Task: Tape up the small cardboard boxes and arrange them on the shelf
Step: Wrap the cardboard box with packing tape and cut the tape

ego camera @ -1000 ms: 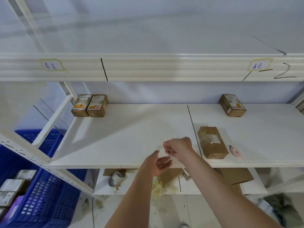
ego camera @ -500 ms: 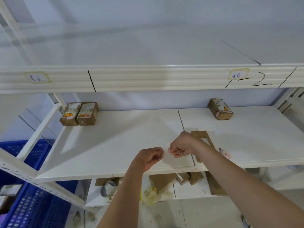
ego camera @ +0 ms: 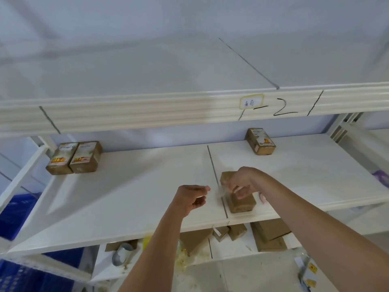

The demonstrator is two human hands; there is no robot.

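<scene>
While our right hand [ego camera: 239, 182] has come forward to settle on the box [ego camera: 239, 196] near the front edge of the shelf [ego camera: 130, 199], its fingers are curled down over the top face, apparently pressing a strip of clear tape [ego camera: 221, 191] whose glint shows at the box's left side. Whether the fingers grip the box or only press on it, we cannot tell. Our left hand [ego camera: 190, 199] hangs just beside it, loosely closed, thumb and forefinger pinched together as if on the tape's other end; the strip is too faint there to be sure.

A second ago both hands were together in front of the shelf, apart from the box, stretching something thin between them. Now the right hand is on the box, so we judge that the tape is being laid across the seam: the sealing of this box is under way, not finished.

Something small and pink [ego camera: 262, 199] peeks out right of the box, behind our wrist. Further back, two labelled boxes [ego camera: 75, 158] stand touching at the left rear corner, and a single one [ego camera: 260, 141] lies at the back right. These look already placed. Below, on the lower shelf, lie loose cardboard pieces [ego camera: 269, 234] and a grey roll [ego camera: 122, 253]. A blue crate [ego camera: 19, 209] stands at the far left.
</scene>
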